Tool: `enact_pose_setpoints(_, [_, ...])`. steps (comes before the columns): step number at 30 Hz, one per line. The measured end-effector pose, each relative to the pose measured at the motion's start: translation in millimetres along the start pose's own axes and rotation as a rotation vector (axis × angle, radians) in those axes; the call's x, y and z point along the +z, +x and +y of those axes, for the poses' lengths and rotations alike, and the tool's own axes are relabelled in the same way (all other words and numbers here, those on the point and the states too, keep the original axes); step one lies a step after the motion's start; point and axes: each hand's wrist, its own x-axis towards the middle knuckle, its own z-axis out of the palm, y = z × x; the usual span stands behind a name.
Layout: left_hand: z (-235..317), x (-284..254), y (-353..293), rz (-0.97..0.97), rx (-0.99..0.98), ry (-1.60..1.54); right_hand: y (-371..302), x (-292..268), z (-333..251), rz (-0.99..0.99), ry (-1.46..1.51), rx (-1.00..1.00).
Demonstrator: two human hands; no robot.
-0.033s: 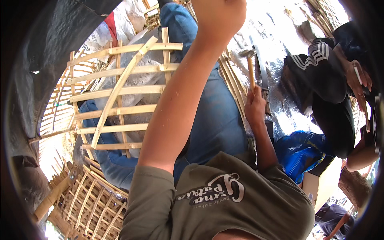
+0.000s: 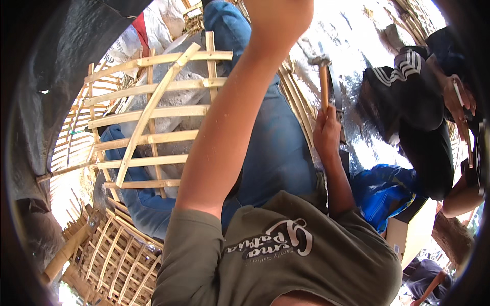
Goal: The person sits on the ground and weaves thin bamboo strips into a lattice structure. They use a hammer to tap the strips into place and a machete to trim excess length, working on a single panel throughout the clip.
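Observation:
My right hand (image 2: 327, 131) is closed around the wooden handle of a hammer (image 2: 324, 86), with the metal head pointing away from me. Just behind the hammer lies a long dark blade (image 2: 335, 91), partly covered by the hand. My left hand (image 2: 282, 19) is at the top edge, cut off by the frame, so its fingers are hidden. Left of that forearm, a lattice of pale bamboo strips (image 2: 148, 113) lies over my bent leg and a grey stone-like surface. One strip (image 2: 153, 109) crosses it diagonally. The forearm hides the lattice's right side.
A woven bamboo panel (image 2: 120, 255) stands at the lower left. Long bamboo strips (image 2: 296, 99) lie beside my thigh. At the right sits another person in dark striped trousers (image 2: 408, 97). A blue plastic bag (image 2: 380, 196) and a pale box (image 2: 408, 229) are near my right elbow.
The hammer has risen slightly, and its head has shifted a little to the right with my right hand. The lattice has barely moved.

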Motion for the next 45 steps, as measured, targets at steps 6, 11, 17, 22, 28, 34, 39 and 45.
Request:
enact_pose_setpoints(6, [2.7, 6.3, 3.9, 0.025, 0.058, 0.018, 13.1, 2.3, -13.5, 0.040, 0.071, -0.042])
enact_pose_setpoints(11, [1.3, 8.5, 1.1, 0.011, 0.052, 0.026, 16.5, 7.2, -5.6, -0.020, 0.025, 0.079])
enact_pose_setpoints(17, [7.0, 30.6, -0.4, -0.040, 0.087, -0.048, 15.5, 13.7, 9.2, 0.202, 0.194, 0.027])
enact_pose_setpoints(22, [6.1, 44.9, -0.5, -0.059, 0.148, -0.053, 20.7, 15.3, 10.3, -0.010, -0.030, -0.009])
enact_pose_setpoints(28, [1.0, 36.3, 5.4, -0.015, 0.153, 0.031, 17.2, 23.9, 7.7, 0.183, 0.232, 0.144])
enact_pose_setpoints(34, [-0.3, 27.5, 4.3, -0.017, 0.191, 0.101, 22.8, 11.9, 4.4, 0.075, 0.014, 0.082])
enact_pose_setpoints(39, [4.3, 32.5, 0.3, -0.026, 0.113, 0.010, 20.1, 14.0, 14.2, 0.036, -0.037, -0.072])
enact_pose_setpoints(45, [-0.6, 22.3, 3.8, -0.026, 0.096, 0.044, 21.8, 7.2, 2.3, 0.154, 0.101, 0.064])
